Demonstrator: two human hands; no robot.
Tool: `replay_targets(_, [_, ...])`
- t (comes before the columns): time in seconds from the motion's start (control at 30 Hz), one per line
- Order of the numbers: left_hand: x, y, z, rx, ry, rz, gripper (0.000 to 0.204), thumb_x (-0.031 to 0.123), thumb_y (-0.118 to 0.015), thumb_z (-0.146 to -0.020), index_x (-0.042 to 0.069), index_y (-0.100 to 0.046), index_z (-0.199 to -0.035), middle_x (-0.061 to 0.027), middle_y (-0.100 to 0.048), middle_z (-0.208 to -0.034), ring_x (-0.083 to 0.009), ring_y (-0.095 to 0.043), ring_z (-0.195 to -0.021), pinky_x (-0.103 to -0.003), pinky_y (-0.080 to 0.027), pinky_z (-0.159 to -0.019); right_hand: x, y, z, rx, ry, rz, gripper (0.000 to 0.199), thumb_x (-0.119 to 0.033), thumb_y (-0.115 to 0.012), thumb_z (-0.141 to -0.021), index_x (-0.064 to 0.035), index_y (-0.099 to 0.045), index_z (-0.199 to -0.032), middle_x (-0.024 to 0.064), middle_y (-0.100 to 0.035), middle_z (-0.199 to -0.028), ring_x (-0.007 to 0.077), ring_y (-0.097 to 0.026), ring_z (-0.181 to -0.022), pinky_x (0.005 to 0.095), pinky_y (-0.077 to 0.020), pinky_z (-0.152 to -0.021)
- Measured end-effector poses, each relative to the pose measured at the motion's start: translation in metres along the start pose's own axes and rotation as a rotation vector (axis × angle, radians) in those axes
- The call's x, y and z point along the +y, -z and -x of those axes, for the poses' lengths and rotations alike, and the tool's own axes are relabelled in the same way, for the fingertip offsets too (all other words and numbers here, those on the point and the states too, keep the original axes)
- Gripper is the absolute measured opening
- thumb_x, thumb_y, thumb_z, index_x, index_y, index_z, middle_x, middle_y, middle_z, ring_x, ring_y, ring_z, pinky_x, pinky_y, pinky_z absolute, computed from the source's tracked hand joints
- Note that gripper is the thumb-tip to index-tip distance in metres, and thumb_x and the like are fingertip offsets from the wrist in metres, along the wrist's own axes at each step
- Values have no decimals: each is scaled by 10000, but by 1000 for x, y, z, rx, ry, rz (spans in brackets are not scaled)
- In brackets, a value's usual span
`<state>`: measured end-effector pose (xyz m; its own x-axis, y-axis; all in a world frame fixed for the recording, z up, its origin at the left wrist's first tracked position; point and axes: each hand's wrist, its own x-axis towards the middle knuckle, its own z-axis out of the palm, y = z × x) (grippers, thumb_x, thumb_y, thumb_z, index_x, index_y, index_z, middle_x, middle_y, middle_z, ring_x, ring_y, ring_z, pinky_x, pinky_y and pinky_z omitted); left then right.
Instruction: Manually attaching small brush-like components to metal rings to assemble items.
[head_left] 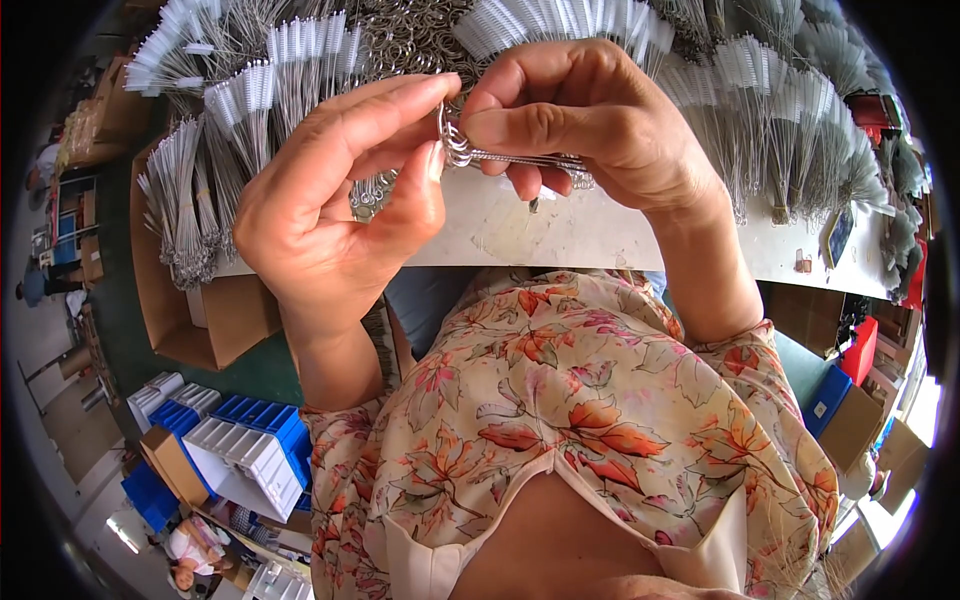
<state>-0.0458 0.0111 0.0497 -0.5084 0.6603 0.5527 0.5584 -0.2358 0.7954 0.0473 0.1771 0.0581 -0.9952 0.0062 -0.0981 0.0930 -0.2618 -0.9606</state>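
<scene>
Above the near edge of the table, my left hand (335,195) pinches a metal ring (442,122) between thumb and index fingertips. Opposite it, my right hand (600,125) has its thumb and fingers closed on several thin wire brushes (530,159). Their twisted wire stems run from the ring back under my right palm, and the loops at their ends gather at the ring. Whether each loop is threaded on it is too small to tell. My right fingers hide most of the brushes' other ends.
A heap of loose metal rings (410,38) lies at the back of the white table (500,225). Bundles of white-bristled brushes (745,90) stand on the right, and more bundles (190,180) on the left. A cardboard box (215,315) and blue and white bins (245,455) are at lower left.
</scene>
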Motion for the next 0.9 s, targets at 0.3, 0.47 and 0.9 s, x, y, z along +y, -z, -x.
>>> replay_targets(0.3, [1, 15, -11, -149, 36, -212, 148, 36, -625, -804, -37, -616, -933, -51, -592, -829, -102, -554, -697, -218, -466, -598, 8, -4, 2, 34, 102, 64, 131, -149, -598, -848, -23, -630, -862, -14, -599, -703, 35, -534, -587, 177, -391, -491])
replay_targets(0.47, [-9, 7, -6, 43, 536, 684, 169, 122, -534, -890, -19, -576, -972, -1, -550, -726, -45, -404, -537, -182, -331, -486, 8, -6, 0, -6, 91, 26, 139, -157, -598, -849, -22, -611, -878, -13, -586, -737, 40, -516, -609, 178, -396, -523])
replay_targets(0.9, [3, 26, -11, -68, 627, 743, 149, 128, -519, -895, 7, -581, -958, -23, -535, -690, -50, -439, -531, -202, -374, -478, 9, -12, -4, 62, 148, 46, 144, -143, -623, -834, -21, -598, -905, -18, -573, -723, 34, -487, -601, 179, -389, -525])
